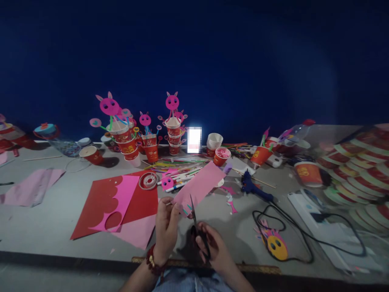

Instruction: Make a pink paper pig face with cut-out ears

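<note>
A long pink paper strip point(204, 183) slants up and away to the right, its near end pinched between the thumb and fingers of my left hand point(167, 221). Small green marks show on the paper close to that thumb. My right hand point(212, 245) grips dark-handled scissors point(194, 215), whose blades point upward at the strip's near end. Whether the blades touch the paper I cannot tell. Left of my hands lie a red sheet point(86, 202) and a magenta paper offcut point(126, 198) with round cut-outs.
Decorated cup figures point(121, 136) stand along the back. Behind the strip lie markers point(188, 178) and a tape roll point(148, 181). To the right are a blue glue gun point(255, 187), its looping black cord point(306, 237), a yellow paper face point(277, 246) and piled paper cups point(361, 166).
</note>
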Demonstrator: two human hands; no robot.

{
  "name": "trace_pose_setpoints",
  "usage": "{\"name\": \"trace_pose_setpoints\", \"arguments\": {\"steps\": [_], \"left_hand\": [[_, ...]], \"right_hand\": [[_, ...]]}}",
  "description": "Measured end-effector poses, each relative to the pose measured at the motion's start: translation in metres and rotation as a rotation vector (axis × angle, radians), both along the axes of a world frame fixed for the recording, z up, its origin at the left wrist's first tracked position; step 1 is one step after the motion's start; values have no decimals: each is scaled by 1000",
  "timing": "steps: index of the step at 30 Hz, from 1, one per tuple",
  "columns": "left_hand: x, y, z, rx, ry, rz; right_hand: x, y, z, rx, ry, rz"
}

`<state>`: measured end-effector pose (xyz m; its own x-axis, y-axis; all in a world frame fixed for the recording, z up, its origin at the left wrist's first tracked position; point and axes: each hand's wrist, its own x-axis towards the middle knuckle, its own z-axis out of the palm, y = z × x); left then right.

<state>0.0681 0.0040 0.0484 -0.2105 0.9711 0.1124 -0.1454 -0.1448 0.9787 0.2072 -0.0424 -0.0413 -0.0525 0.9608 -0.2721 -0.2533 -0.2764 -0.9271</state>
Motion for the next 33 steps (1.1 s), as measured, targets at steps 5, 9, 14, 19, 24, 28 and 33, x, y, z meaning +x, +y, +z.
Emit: {"name": "trace_pose_setpoints", "arguments": {"steps": [5, 9, 14, 19, 24, 28, 33], "left_hand": [[-2, 1, -1, -37, -45, -23], [-6, 1, 0, -53, -63, -38], [-13, 2, -1, -66, -13, -50], [-17, 3, 0, -47, -37, -126], [-18, 3, 4, -38, -76, -142], [-21, 4, 4, -50, -70, -156], [-25, 6, 4, -33, -56, -204]], "right_hand": [[1, 4, 11, -3, 2, -73], [5, 8, 26, -13, -21, 31], [10, 10, 38, -47, -63, 121], [11, 12, 56, -49, -63, 185], [10, 14, 66, -27, -52, 201], [10, 15, 62, -16, -75, 231], [13, 15, 58, 0, -119, 263]]}}
